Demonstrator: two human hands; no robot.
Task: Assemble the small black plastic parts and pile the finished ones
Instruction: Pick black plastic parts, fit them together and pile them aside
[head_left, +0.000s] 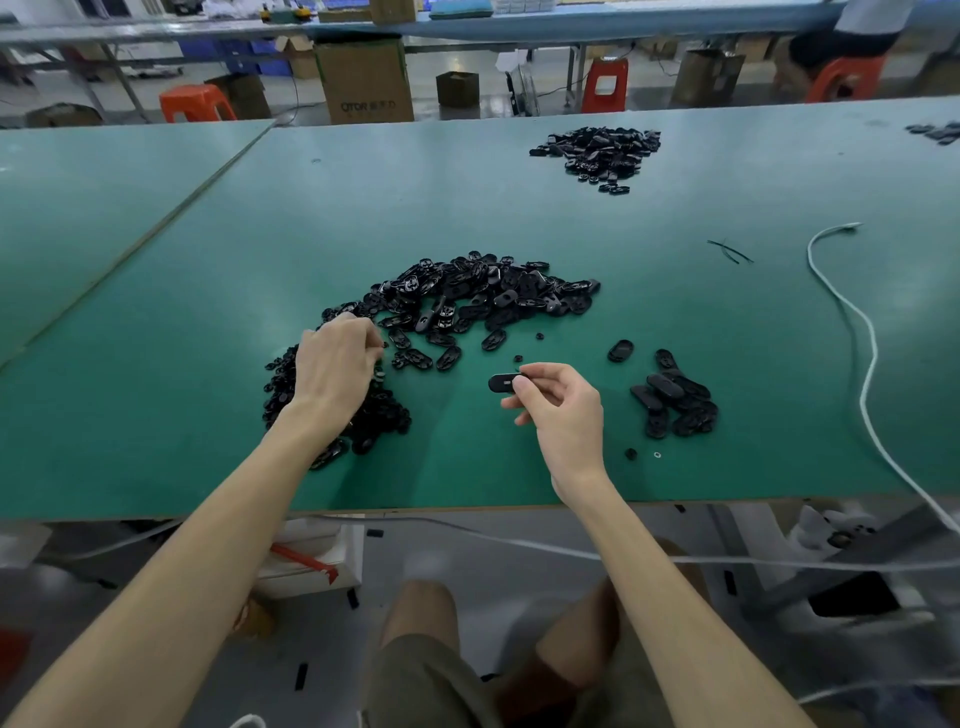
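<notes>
A: Entry one, the hands?

B: Left hand (337, 358), centre-left of the frame: back up, fingers curled down onto a heap of small round pieces (280, 395). The fingertips are hidden, so I cannot tell whether it pinches anything. Right hand (558, 402), just right of centre and well apart from the left: thumb and forefinger pinch one end of a black oval part (501, 383), which sticks out leftward between the two hands.

A: Entry two, stock nearest the hands?

B: Large heap of oval shells (467, 296), arcing above both hands, its left end reaching the round-piece heap. Small pile of oval parts (675, 402), just right of the right hand. One single shell (620, 351) lies alone, up and left of that pile.

A: Entry three, further out?

B: Green table (208, 260), bearing all of it. A far pile (597, 150) of black parts, upper right, well apart from the rest. White cable (862, 364), trailing down the right side. Cardboard box (363, 78) and orange stool (195, 101) on the floor beyond the table, upper left.
</notes>
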